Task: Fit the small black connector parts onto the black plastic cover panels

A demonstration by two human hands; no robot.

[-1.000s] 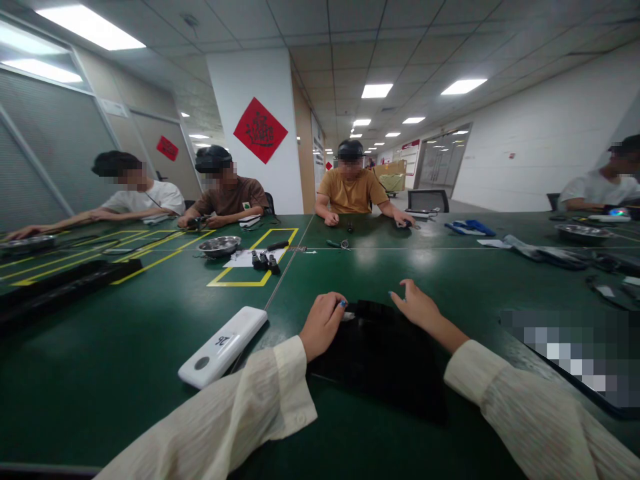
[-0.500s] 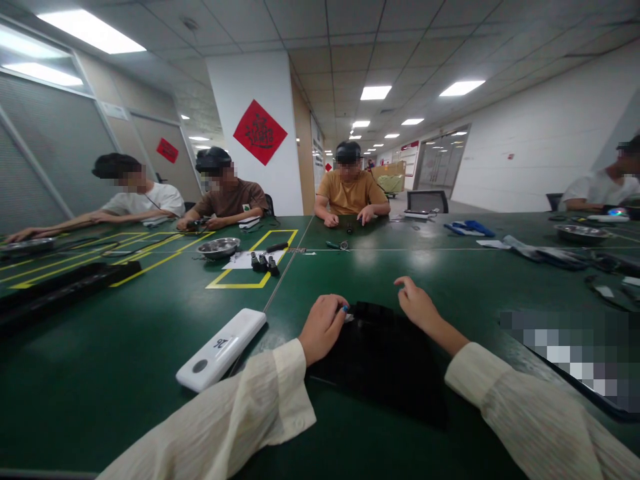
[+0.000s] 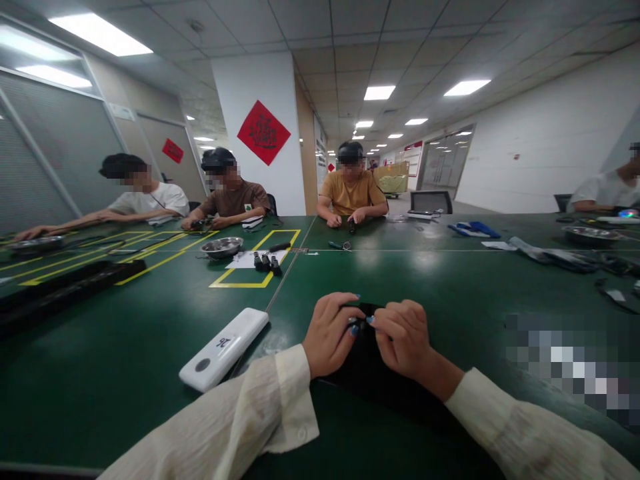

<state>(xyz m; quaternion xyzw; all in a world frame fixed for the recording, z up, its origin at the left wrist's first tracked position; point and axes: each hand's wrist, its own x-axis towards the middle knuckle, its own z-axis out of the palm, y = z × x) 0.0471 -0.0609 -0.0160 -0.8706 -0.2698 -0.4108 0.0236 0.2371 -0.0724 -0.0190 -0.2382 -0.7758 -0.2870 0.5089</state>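
Observation:
A flat black sheet-like thing lies on the green table in front of me; its kind is hard to make out. Over its far left edge, my left hand is closed, with thumb and fingertips pinched together. My right hand is also closed and its fingertips meet the left ones above the same edge. Something small and pale shows between the fingertips, mostly hidden. Left of my left hand lies a white power bank with digits on its display.
Beyond my hands are pliers, several black parts on white paper, and a metal bowl. A long black tray sits at left. Blue gloves lie at back right. Several people sit around the table.
My right hand has come in from the right and closed beside the left. My left hand's fingers have shifted slightly right and still pinch at the black thing's far edge.

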